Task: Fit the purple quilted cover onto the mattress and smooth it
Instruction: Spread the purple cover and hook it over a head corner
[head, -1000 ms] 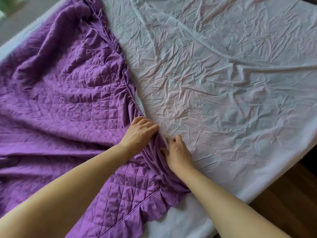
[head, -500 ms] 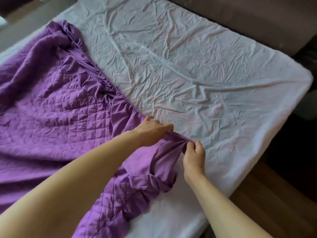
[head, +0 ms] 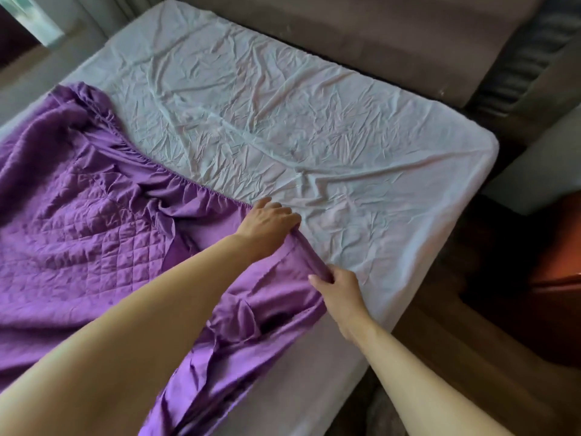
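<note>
The purple quilted cover (head: pixel 81 234) lies rumpled over the left half of the mattress (head: pixel 314 127), which wears a creased white sheet. Its elastic, gathered edge runs diagonally across the middle. My left hand (head: pixel 267 223) grips that edge near the centre of the bed. My right hand (head: pixel 338 286) pinches the same edge lower and further right, so a short stretch of purple fabric is pulled taut between them. The cover's smooth underside shows below my hands, folded over near the mattress's near edge.
A grey upholstered headboard or sofa back (head: pixel 361 36) runs along the far side. Dark wooden floor (head: pixel 456 357) lies to the right of the bed, with a reddish wooden piece of furniture (head: pixel 556 256) beyond it. The mattress corner (head: pixel 484 146) is bare at far right.
Both hands have drawn the cover's edge to the right over the white sheet and moved apart. The view has tilted up, showing the far mattress corner and headboard.
</note>
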A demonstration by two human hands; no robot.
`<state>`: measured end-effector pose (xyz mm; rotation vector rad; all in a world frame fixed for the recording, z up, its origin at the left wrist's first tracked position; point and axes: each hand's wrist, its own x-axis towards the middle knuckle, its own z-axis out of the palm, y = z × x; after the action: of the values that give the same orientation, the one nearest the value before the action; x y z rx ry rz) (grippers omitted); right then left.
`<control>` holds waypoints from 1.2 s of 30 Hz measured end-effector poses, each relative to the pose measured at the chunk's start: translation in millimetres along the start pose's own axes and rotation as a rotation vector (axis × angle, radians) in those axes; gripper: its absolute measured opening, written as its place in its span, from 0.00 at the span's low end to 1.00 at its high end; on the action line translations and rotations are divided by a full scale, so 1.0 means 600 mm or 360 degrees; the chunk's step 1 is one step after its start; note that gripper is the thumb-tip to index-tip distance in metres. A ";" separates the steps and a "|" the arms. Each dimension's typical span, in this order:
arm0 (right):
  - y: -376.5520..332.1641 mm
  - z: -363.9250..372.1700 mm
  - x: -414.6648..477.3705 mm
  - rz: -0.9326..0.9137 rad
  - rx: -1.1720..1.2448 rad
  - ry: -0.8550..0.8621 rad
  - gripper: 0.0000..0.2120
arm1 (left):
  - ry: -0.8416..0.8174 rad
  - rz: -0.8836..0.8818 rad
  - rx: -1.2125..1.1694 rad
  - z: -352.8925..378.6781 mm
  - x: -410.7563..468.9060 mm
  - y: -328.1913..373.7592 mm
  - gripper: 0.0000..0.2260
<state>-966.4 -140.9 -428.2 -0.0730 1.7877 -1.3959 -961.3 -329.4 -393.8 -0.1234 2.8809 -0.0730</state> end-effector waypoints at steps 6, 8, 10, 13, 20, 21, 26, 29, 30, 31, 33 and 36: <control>-0.018 -0.115 0.019 0.0134 0.0328 0.0133 0.06 | -0.0041 0.0081 -0.0051 -0.049 0.074 0.069 0.14; -0.024 -0.132 0.027 0.0205 0.0420 0.0199 0.07 | -0.0032 0.0089 -0.0082 -0.057 0.099 0.086 0.12; -0.025 -0.146 0.043 0.0291 0.0613 0.0258 0.08 | -0.0029 0.0142 -0.0103 -0.059 0.125 0.099 0.11; -0.029 -0.164 0.063 0.0331 0.0753 0.0344 0.08 | -0.0118 0.0147 -0.0261 -0.061 0.154 0.101 0.12; -0.049 -0.242 0.101 0.0215 0.0557 0.0637 0.11 | -0.0419 0.0227 -0.0546 -0.076 0.229 0.130 0.08; -0.050 -0.253 0.107 0.0200 0.0536 0.0667 0.11 | -0.0414 0.0279 -0.0556 -0.079 0.240 0.134 0.08; -0.054 -0.293 0.123 0.0163 0.0442 0.0676 0.09 | -0.0190 0.0364 -0.0240 -0.094 0.288 0.156 0.09; -0.051 -0.307 0.132 0.0106 0.0374 0.0666 0.08 | -0.0071 0.0289 -0.0124 -0.093 0.315 0.165 0.09; -0.051 -0.310 0.136 0.0082 0.0345 0.0680 0.08 | -0.0058 0.0285 -0.0102 -0.092 0.324 0.167 0.09; -0.050 -0.316 0.142 0.0069 0.0325 0.0703 0.08 | -0.0036 0.0295 -0.0074 -0.091 0.337 0.171 0.09; -0.048 -0.330 0.157 0.0064 0.0318 0.0755 0.08 | 0.0046 0.0344 -0.0070 -0.089 0.359 0.178 0.09; -0.050 -0.365 0.178 0.0054 0.0369 0.0779 0.08 | 0.0128 0.0547 -0.0175 -0.090 0.388 0.187 0.11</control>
<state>-1187.0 -38.2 -460.0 0.4553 1.9813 -1.6875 -1207.9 -236.9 -407.3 0.3613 2.9389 0.1480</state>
